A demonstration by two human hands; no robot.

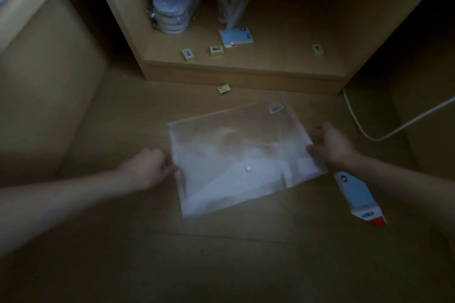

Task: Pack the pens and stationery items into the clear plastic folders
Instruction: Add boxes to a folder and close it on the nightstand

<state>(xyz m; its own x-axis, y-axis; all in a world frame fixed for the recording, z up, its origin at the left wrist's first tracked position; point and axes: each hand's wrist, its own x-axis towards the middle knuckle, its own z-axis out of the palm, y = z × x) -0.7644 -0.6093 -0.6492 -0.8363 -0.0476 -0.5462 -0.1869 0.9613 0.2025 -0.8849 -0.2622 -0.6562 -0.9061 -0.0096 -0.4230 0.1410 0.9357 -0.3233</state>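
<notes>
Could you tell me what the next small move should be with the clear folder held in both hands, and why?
Probably undo the white snap button and lift the flap. The left hand and right hand grip the clear folder by its side edges, its flap looks closed, and the small yellow boxes and the blue-and-white packet lie outside it.
</notes>
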